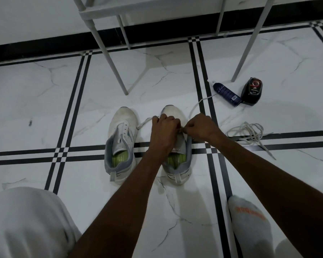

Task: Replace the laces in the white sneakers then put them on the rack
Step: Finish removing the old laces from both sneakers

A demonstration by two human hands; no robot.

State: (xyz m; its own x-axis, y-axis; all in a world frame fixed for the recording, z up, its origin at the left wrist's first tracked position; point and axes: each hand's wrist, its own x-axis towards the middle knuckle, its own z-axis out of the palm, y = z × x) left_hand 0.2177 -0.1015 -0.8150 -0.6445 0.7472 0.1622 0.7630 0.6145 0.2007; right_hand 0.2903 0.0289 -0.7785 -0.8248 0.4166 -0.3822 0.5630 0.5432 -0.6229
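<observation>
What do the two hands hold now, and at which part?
Both hold the lace at the right sneaker: the left hand grips one side, the right hand pinches the other near the eyelets.

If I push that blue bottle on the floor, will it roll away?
Probably. The blue bottle is round and lies on its side on the smooth tiled floor, so it would likely roll. The black container beside its end might stop it.
</observation>
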